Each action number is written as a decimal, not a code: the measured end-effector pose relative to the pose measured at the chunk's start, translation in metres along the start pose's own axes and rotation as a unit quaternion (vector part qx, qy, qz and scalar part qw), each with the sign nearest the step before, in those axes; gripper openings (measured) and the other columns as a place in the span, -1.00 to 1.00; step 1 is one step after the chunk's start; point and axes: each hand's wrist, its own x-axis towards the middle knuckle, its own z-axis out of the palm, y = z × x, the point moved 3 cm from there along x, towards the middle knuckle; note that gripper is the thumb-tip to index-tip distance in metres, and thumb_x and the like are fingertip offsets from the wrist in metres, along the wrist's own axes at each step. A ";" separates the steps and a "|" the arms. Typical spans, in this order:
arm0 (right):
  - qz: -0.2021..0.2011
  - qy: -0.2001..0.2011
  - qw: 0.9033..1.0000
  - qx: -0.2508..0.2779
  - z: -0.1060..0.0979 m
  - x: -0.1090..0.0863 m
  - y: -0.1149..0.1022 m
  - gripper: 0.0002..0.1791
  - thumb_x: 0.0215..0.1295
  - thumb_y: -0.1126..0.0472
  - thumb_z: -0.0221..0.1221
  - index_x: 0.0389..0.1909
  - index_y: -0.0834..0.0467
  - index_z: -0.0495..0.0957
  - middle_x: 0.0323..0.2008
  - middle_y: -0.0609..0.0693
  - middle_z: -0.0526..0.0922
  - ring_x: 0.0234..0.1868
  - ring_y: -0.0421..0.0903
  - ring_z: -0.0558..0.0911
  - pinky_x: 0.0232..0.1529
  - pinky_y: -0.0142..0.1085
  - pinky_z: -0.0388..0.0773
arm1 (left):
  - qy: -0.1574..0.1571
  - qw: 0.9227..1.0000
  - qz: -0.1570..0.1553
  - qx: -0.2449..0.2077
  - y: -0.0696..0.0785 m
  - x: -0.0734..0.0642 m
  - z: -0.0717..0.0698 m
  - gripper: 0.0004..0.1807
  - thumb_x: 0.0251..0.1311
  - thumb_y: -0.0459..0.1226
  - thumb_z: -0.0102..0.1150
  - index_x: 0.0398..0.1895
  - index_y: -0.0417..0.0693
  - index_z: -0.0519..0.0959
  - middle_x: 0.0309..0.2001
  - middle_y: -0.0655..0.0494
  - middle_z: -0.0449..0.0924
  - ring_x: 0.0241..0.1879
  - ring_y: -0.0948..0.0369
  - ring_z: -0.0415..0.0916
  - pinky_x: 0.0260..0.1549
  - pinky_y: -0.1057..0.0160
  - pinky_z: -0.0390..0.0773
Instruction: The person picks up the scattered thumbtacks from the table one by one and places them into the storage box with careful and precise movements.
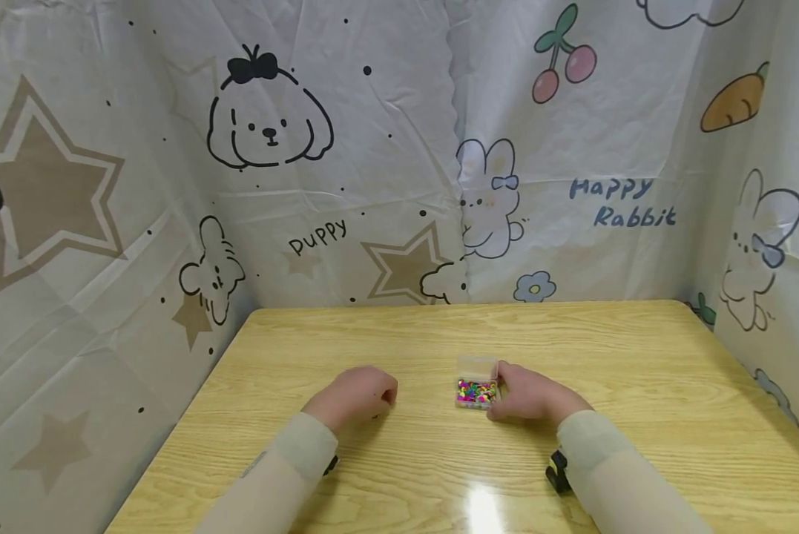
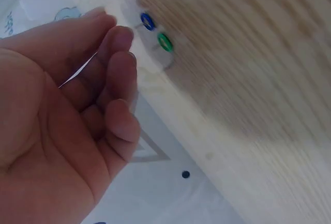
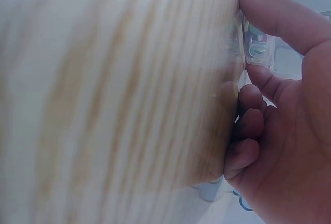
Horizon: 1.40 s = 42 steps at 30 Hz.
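A small clear plastic box (image 1: 472,406) with its lid (image 1: 475,367) raised sits on the table, filled with many-coloured thumbtacks (image 1: 477,391). My right hand (image 1: 529,393) grips the box's right side between thumb and forefinger, its other fingers curled below in the right wrist view. To the left of the box, my left hand (image 1: 355,393) hovers low over the table. Its fingers are loosely bent, and nothing shows between thumb and fingertips. Close to those fingertips in the left wrist view are a blue thumbtack (image 2: 148,21) and a green thumbtack (image 2: 165,42), pins visible.
The wooden table (image 1: 399,482) ends at a back edge against a printed cloth curtain (image 1: 386,148), which also hangs at both sides. Both forearms wear pale sleeves, with a dark wrist device (image 1: 558,471) by the right one.
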 end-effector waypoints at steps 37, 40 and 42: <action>0.009 0.000 1.000 -0.002 -0.001 0.000 0.000 -0.45 0.03 0.06 0.48 -0.09 0.08 0.36 -0.12 0.01 0.50 -0.13 0.00 0.47 -0.02 -0.07 0.40 | 0.086 0.990 0.099 0.054 0.071 0.052 0.007 -0.90 0.39 -0.31 0.21 -0.26 0.12 0.64 -0.31 0.35 0.59 -0.35 0.37 0.48 -0.30 0.37 0.50; 0.003 0.001 1.000 0.001 -0.001 0.001 0.000 -0.46 0.02 0.08 0.48 -0.11 0.09 0.37 -0.15 0.02 0.49 -0.17 0.00 0.46 -0.08 -0.08 0.39 | 0.097 0.986 0.115 0.065 0.081 0.057 0.007 -0.89 0.36 -0.33 0.24 -0.25 0.11 0.68 -0.32 0.35 0.59 -0.36 0.38 0.48 -0.31 0.39 0.50; 0.000 0.001 1.000 0.004 -0.001 0.000 0.000 -0.47 0.02 0.09 0.49 -0.11 0.09 0.37 -0.17 0.02 0.49 -0.19 -0.01 0.47 -0.11 -0.10 0.38 | 0.103 0.984 0.127 0.073 0.086 0.060 0.007 -0.88 0.35 -0.34 0.26 -0.33 0.10 0.66 -0.39 0.34 0.53 -0.43 0.36 0.41 -0.38 0.40 0.45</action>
